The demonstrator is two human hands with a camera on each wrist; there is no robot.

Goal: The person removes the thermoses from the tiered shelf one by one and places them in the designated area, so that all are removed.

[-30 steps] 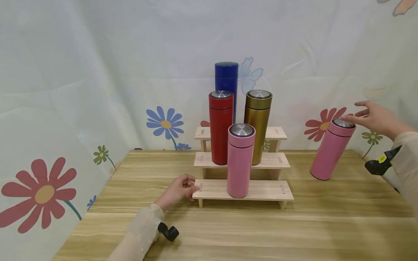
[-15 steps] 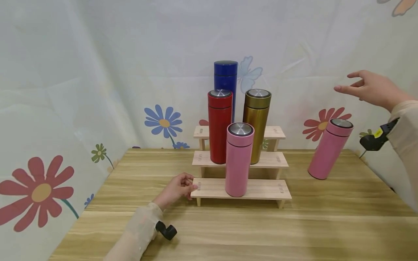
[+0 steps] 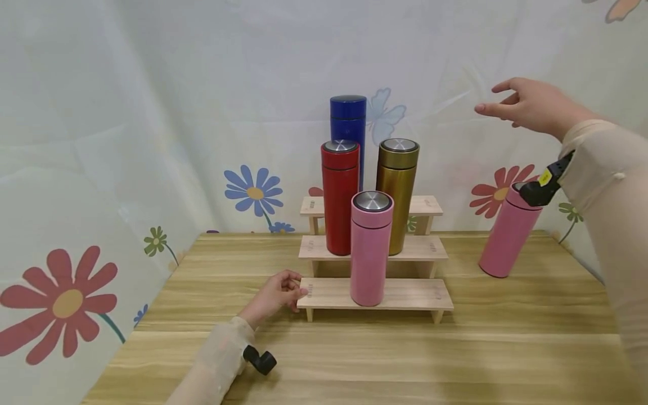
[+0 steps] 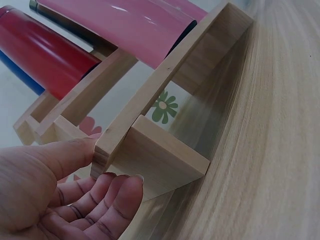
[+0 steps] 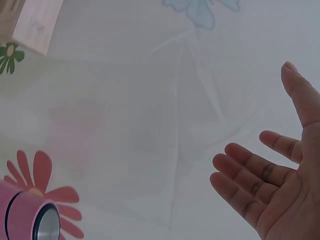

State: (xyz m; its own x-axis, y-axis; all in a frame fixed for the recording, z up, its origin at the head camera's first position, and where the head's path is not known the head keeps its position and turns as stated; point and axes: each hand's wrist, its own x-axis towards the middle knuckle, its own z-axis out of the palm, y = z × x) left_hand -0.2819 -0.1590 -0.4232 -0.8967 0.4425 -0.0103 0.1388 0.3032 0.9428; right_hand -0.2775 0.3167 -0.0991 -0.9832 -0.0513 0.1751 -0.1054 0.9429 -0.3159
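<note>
My left hand (image 3: 273,295) pinches the left end of the lowest step of a wooden three-step display stand (image 3: 324,289), thumb on top and fingers curled below. A pink thermos (image 3: 368,261) stands upright on that step. On the middle step are a red thermos (image 3: 340,208) and a gold thermos (image 3: 405,185). Behind the red one, a blue thermos (image 3: 348,112) rises, its base hidden. My right hand (image 3: 539,107) hangs in the air at the upper right with spread fingers, holding nothing. Below it, a second pink thermos (image 3: 506,242) stands on the table, partly covered by the wrist camera.
The stand and the second pink thermos rest on a wood-grain table (image 3: 314,360). A pale curtain (image 3: 253,67) printed with flowers and butterflies hangs behind and at the sides. Black cameras (image 3: 260,360) are strapped to both wrists.
My right hand has lifted off the lid of the right-hand pink thermos and moved up and left. That thermos stays put. My left hand keeps its place on the stand.
</note>
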